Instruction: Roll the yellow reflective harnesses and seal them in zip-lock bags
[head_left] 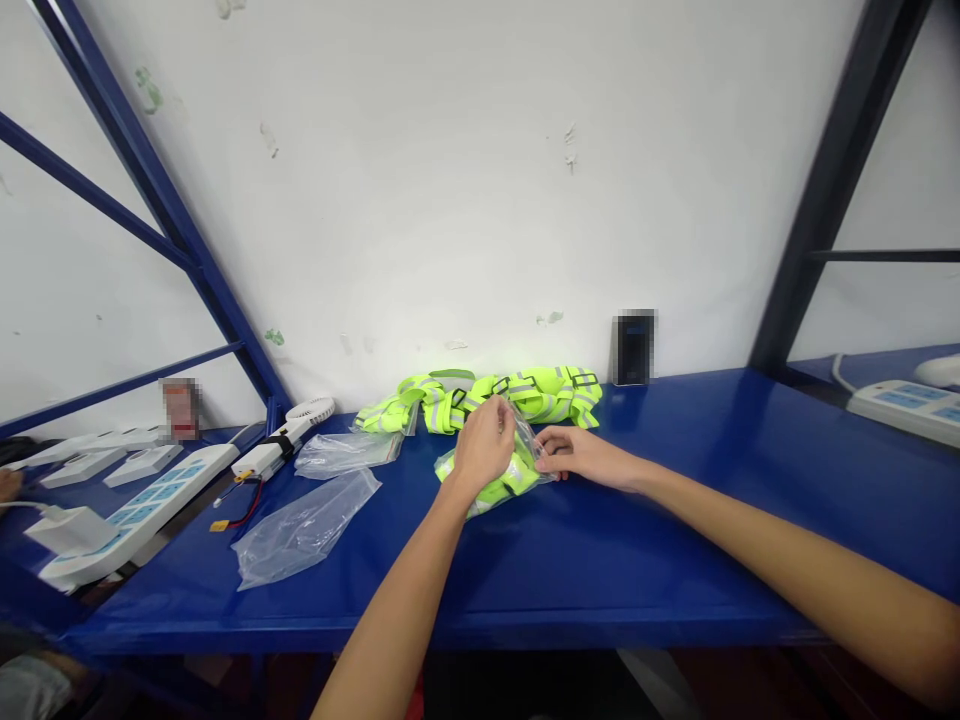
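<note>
A clear plastic bag (pixel 517 478) with a folded neon-yellow reflective strap inside rests on the blue table in front of me. My left hand (pixel 486 440) is closed on the bag's upper edge, its fingertips partly hidden behind the hand. At the bag's right side, my right hand (pixel 574 455) pinches the plastic between thumb and fingers. Just behind lies a heap of neon-yellow reflective straps (pixel 540 390) with black buckles. A second bagged strap (pixel 386 412) sits at the heap's left end.
Empty clear bags (pixel 307 530) lie to the left on the blue table (pixel 675 560). Beyond them are a small white fan (pixel 311 410), a wired white device (pixel 262 455) and a power strip (pixel 142 515). A dark box (pixel 634 350) leans against the wall; another power strip (pixel 911 405) is far right.
</note>
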